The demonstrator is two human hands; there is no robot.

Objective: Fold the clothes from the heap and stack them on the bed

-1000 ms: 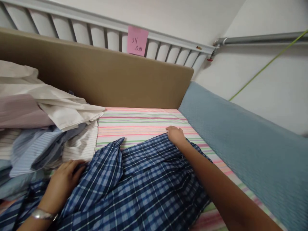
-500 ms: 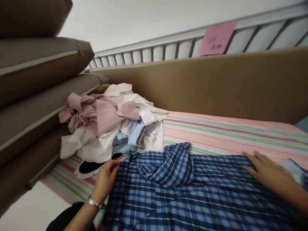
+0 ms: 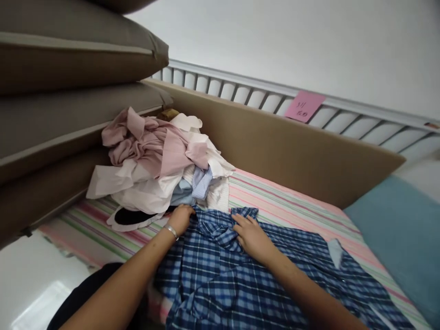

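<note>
A blue plaid shirt (image 3: 240, 284) lies spread on a striped sheet (image 3: 285, 201). My left hand (image 3: 180, 217) rests at the shirt's upper left edge, fingers curled down onto the cloth beside the collar. A silver bracelet is on that wrist. My right hand (image 3: 252, 236) lies flat on the shirt's collar (image 3: 220, 227), fingers stretched out and pointing toward the left hand. The two hands are close together at the collar.
A heap of crumpled pink, white and pale blue clothes (image 3: 161, 165) sits just beyond the left hand. Stacked brown cushions (image 3: 62, 105) rise at the left. A tan headboard (image 3: 292, 151) runs behind, with a pink note (image 3: 304, 106) on white slats. A blue blanket (image 3: 405, 238) lies at right.
My right hand has come from the shirt's right side to the collar. My left hand shifted a little right onto the shirt's edge. The view has swung back rightwards.
</note>
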